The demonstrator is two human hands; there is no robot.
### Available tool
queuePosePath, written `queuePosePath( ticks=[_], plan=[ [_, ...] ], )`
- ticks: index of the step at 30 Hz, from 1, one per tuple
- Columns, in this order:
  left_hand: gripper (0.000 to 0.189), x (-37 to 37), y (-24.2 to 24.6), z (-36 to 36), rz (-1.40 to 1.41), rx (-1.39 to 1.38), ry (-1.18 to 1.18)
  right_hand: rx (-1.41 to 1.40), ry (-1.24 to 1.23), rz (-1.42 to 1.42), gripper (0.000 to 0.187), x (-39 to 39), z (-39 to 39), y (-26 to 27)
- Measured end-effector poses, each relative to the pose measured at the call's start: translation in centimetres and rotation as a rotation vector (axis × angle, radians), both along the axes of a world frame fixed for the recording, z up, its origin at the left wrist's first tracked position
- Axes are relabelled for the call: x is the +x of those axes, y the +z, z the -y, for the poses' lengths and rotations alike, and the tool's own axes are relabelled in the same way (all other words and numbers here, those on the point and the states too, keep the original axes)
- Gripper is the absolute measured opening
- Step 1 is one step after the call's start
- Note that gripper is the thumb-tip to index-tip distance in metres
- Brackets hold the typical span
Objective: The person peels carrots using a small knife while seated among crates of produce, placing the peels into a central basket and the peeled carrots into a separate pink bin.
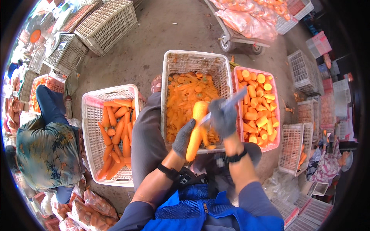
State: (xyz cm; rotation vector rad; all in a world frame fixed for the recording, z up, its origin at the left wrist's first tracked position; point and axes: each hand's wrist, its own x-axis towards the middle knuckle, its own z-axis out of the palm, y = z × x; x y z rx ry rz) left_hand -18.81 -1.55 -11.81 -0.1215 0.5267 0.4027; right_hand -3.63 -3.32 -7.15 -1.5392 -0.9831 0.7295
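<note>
My left hand (pixel 183 139), in a dark grey glove, grips a large peeled carrot (pixel 194 141) that slants above a plastic crate (pixel 197 57) standing between my knees. In my right hand (pixel 222 118), also gloved, is a long grey bladed tool (pixel 238 96), blurred; part of its blade lies against the carrot's side. A strip of peel (pixel 204 137) hangs by the carrot. Inside the middle crate are heaped carrot peelings (pixel 188 95) and cut ends. At my right, a pink crate (pixel 279 127) is full of peeled carrot pieces (pixel 257 106).
A white-and-pink crate (pixel 86 127) at my left holds whole carrots (pixel 118 132). Another person (pixel 49 153) sits farther left, near bags of carrots (pixel 89 213). Ahead stand a wheeled cart (pixel 231 36) with bagged carrots and stacked crates (pixel 107 27). More crates (pixel 294 147) line the right.
</note>
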Motion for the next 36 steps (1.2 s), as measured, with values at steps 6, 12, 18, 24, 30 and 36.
queuePosePath(
  ticks=[6, 12, 18, 24, 30, 36],
  plan=[
    [0.056, 0.0, -1.8, 0.2, 0.107, 0.103, -0.035, 0.003, -0.269, 0.118, 0.026, 7.6, -5.6, -3.5],
    [0.059, -0.1, -3.0, -0.7, 0.009, 0.101, -0.035, 0.096, -0.224, -0.198, 0.008, -1.0, 3.4, 1.5],
    [0.054, 0.2, -2.3, -0.1, 0.126, 0.002, 0.004, 0.378, 0.209, 0.226, 0.014, -4.7, 6.2, 0.1],
    [0.052, 0.4, -2.6, 0.4, -0.005, -0.009, 0.004, -0.104, -0.094, -0.018, 0.034, 2.9, -3.0, -1.0],
    [0.057, -0.1, -2.8, -0.2, 0.184, 0.03, -0.047, 0.041, -0.313, 0.175, 0.032, 7.8, -4.3, -3.0],
    [0.053, 0.3, -2.8, -0.3, -0.027, 0.066, 0.031, 0.379, 0.034, -0.07, 0.011, -3.2, 4.2, 1.4]
  ],
)
